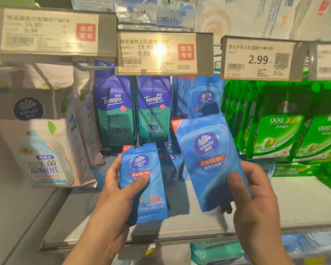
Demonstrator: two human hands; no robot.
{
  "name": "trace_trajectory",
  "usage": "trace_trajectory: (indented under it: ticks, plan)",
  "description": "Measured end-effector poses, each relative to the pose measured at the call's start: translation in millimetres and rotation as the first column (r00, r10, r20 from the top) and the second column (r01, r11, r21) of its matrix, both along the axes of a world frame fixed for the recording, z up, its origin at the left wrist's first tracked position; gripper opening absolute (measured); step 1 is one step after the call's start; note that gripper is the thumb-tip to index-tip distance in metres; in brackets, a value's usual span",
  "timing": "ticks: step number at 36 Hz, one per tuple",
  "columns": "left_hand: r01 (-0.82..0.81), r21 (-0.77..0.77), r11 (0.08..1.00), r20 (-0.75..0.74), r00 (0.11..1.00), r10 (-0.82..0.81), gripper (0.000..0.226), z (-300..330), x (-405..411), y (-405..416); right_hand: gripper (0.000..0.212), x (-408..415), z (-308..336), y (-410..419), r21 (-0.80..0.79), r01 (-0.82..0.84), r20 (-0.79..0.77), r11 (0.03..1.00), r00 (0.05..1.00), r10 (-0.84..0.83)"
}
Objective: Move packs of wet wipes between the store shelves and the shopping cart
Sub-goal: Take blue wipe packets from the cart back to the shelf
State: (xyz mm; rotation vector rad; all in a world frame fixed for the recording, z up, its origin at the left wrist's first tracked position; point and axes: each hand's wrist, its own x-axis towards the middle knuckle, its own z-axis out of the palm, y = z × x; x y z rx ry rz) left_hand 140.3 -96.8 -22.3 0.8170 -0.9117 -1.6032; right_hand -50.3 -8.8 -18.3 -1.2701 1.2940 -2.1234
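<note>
In hand: left hand [116,185] grips one blue Vinda pack [144,183], right hand [256,196] grips another [208,163]. We judge the task midway (cart unseen; direction of travel unclear)

- Glossy blue plastic film on the Vinda wet wipes pack [210,161], catching soft sheen.
- Same shiny film on the smaller Vinda pack [144,180].
- Smooth, matt pale surface on the shelf [304,199].
- Clear glossy plastic over the paper price tag [157,53], with a bright glare spot.
</note>
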Motion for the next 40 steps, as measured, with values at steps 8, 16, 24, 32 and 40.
trace_trajectory:
  ticks: [8, 16, 24, 32, 40]
  plan:
    - [0.024, 0.018, 1.0, -0.011, 1.0, -0.024, 0.062, 3.0, -2.6, 1.4, 0.023, -4.7, 19.1, 2.6, -0.173, 0.069, 0.097, 0.982, 0.994, -0.053]
    - [0.035, 0.014, 0.999, 0.013, 0.999, -0.035, 0.062, 4.5, -1.8, 2.7, 0.006, -5.1, 36.8, 3.3, -0.243, 0.071, 0.058, 0.967, 0.997, -0.058]
    - [0.04, 0.02, 0.999, 0.017, 0.999, -0.04, 0.06, 6.2, -2.1, 3.7, 0.034, -7.6, 35.0, -1.6, -0.126, 0.106, 0.056, 0.986, 0.993, -0.1]
    - [0.024, 0.043, 0.999, 0.021, 0.999, -0.025, 0.06, 5.0, -0.7, 5.9, 0.025, -4.8, 20.5, -7.4, -0.012, 0.009, 0.137, 1.0, 0.991, -0.007]
    - [0.033, 0.064, 0.997, 0.052, 0.998, -0.037, 0.059, 6.4, 4.1, 8.5, 0.033, 6.1, 7.9, -19.2, 0.09, -0.076, 0.244, 0.993, 0.968, 0.052]
